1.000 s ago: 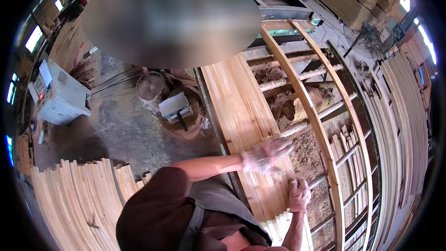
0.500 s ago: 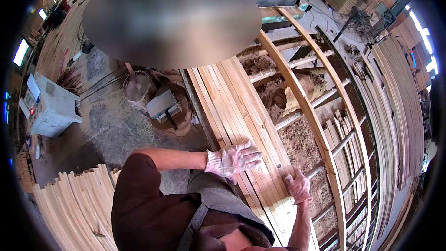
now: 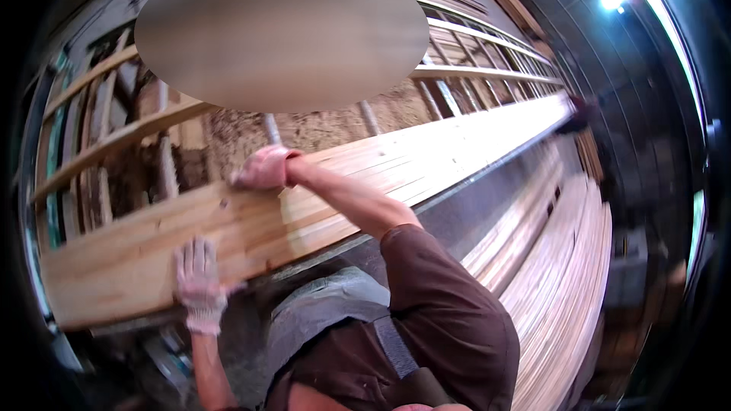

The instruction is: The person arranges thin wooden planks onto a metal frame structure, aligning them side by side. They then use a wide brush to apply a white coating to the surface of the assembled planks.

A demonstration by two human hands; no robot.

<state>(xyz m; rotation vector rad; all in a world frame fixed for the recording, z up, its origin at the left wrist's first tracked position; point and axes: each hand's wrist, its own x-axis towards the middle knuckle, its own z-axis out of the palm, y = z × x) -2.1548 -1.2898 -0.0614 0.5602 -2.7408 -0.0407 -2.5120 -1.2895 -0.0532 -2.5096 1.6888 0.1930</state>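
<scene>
A row of pale wooden boards (image 3: 365,167) lies side by side across the bench in front of me. My left hand (image 3: 199,281), in a whitish knit work glove, rests on the near edge of the row. Its fingers are stretched out flat on the wood. My right hand (image 3: 266,169), in a pinkish work glove, reaches over the row to its far edge. There its fingers curl over the wood; the fingertips are blurred and partly hidden.
Beyond the row runs a frame with metal crossbars (image 3: 369,118) and long wooden rails (image 3: 114,144), with sawdust (image 3: 244,133) beneath. A stack of long wooden strips (image 3: 552,281) stands at my right. A grey blur hides the top middle of the view.
My view has swung to the right, so the boards now run across it. My left hand still lies flat near the near edge, and my right hand stays at the far edge.
</scene>
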